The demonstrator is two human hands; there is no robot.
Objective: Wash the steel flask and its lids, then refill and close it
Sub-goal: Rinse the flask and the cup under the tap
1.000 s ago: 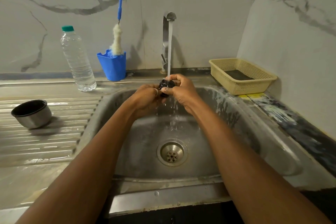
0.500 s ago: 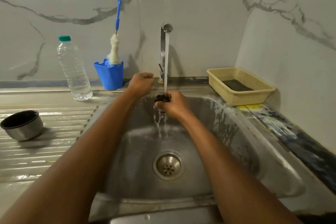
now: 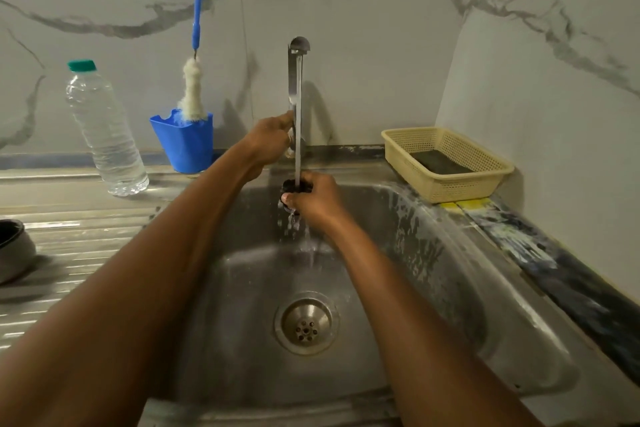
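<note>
Left hand [image 3: 268,142] now up at the tap [image 3: 295,80], off the black lid [image 3: 292,186].

Lid [image 3: 289,186] mostly hidden in rt hand [image 3: 317,201], tap [image 3: 294,80] base behind lt hand [image 3: 268,142]; steel cup [image 3: 14,250] cut by edge.

Two long bare forearms, left hand [image 3: 266,142] wearing a ring [image 3: 289,137] (pale, blurred), right hand [image 3: 317,199] bare.

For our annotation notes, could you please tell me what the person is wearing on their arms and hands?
Both forearms are bare to the frame edge: no sleeves, gloves, watch or bracelet. The left hand may carry a ring, a pale glint on one finger; the right hand shows none.
</note>
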